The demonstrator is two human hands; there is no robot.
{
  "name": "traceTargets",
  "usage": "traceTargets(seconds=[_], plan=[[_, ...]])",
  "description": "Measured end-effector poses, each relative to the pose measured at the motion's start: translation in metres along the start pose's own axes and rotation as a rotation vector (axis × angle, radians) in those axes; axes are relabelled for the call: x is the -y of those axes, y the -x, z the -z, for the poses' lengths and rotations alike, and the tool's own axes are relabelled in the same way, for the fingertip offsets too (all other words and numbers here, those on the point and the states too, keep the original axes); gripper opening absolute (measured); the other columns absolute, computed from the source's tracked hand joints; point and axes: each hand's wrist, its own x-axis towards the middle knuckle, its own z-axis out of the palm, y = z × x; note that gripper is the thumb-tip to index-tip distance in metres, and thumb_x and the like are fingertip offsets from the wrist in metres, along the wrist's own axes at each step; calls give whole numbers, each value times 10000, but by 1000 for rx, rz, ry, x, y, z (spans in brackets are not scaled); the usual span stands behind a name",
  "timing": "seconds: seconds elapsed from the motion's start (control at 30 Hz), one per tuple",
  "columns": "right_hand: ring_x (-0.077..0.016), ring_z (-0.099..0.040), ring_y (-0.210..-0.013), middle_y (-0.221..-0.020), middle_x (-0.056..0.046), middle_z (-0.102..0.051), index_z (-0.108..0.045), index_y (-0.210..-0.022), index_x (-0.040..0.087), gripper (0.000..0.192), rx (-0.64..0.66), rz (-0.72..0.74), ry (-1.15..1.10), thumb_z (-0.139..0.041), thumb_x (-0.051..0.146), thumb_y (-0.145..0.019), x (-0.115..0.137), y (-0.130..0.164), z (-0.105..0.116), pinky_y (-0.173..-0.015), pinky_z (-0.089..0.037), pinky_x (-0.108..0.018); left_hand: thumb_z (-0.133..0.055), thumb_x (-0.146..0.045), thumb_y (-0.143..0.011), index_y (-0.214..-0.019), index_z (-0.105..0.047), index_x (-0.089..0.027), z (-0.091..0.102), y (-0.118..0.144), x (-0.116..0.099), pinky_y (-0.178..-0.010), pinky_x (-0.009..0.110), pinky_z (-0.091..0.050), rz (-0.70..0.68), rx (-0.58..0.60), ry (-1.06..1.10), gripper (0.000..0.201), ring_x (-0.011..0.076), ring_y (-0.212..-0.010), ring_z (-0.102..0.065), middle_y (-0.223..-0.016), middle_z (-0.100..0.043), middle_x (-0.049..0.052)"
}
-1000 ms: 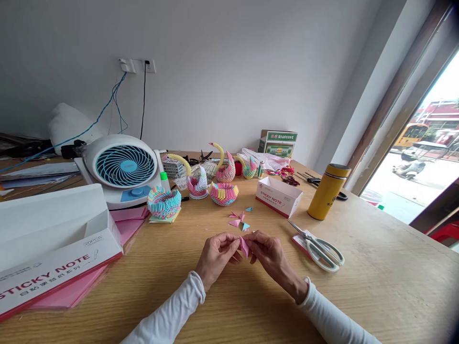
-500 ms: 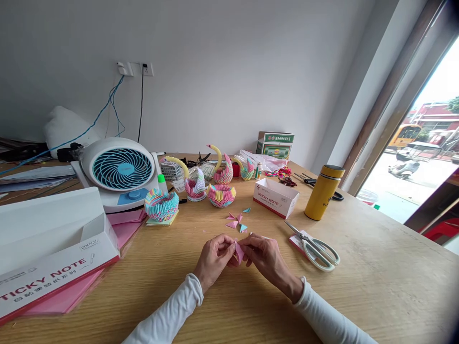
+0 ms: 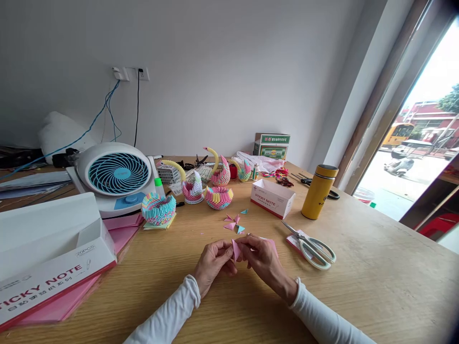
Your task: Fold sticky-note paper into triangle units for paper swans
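My left hand [image 3: 214,264] and my right hand [image 3: 263,259] meet over the wooden table [image 3: 376,272], both pinching one small folded pink paper piece [image 3: 235,249] between the fingertips. Just beyond the hands lie a few folded paper triangles [image 3: 234,222], pink and blue. White-handled scissors [image 3: 311,242] rest on a pink pad to the right of my right hand. Both sleeves are white.
Paper swans and baskets [image 3: 206,186] stand behind the triangles. A small sticky note box [image 3: 272,198] and a yellow flask [image 3: 317,192] sit to the right, a white fan [image 3: 116,177] and a big sticky note box [image 3: 50,258] over pink sheets to the left.
The hands stayed together on the pink piece, turning and pressing it slightly; the view shifted a little to the right.
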Motion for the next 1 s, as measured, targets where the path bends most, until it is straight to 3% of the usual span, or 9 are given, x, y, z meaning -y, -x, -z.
traceTargets(seconds=[0.13, 0.33, 0.57, 0.7, 0.87, 1.0], plan=[[-129, -565, -558, -665, -22, -606, -729, -926, 180, 252, 5, -36, -52, -532, 334, -902, -1, 0, -1, -403, -458, -175, -727, -483, -706, -688, -620, -122, -3, 0, 3, -402, 184, -427, -79, -59, -41, 377, 95, -415, -586, -627, -653, 3], [-115, -548, -512, -665, -17, -619, -715, -945, 163, 340, -32, -111, -205, -566, 459, -870, -3, 0, -7, -413, -464, -195, -805, -442, -646, -728, -634, -127, -9, 3, 2, -448, 158, -474, 75, -143, 236, 368, 82, -490, -615, -673, -688, 19], [-103, -511, -508, -691, -15, -610, -707, -965, 148, 380, -102, -108, -231, -599, 490, -842, -9, 0, -5, -438, -456, -208, -823, -295, -680, -893, -710, -125, -3, 3, 1, -609, 178, -563, 190, -26, 396, 294, 163, -807, -710, -874, -744, 72], [-103, -508, -517, -710, -25, -616, -718, -966, 160, 331, -87, -55, -156, -577, 445, -875, -10, 0, -4, -439, -456, -200, -811, -315, -677, -891, -718, -111, -2, 3, 0, -615, 206, -561, 96, -12, 246, 310, 186, -790, -714, -886, -752, 93], [-117, -522, -553, -746, -37, -609, -744, -936, 190, 284, -75, 9, -70, -557, 401, -901, -7, 1, -3, -439, -450, -201, -716, -405, -732, -838, -695, -122, -4, 3, -1, -544, 258, -543, -98, -99, -106, 302, 217, -663, -713, -768, -747, 83], [-124, -528, -565, -747, -39, -615, -750, -912, 194, 297, -39, -12, -104, -584, 438, -876, -7, -1, 0, -456, -448, -209, -680, -435, -744, -820, -678, -137, -3, 2, 0, -483, 237, -516, -141, -70, -174, 307, 185, -551, -692, -737, -716, 56]])
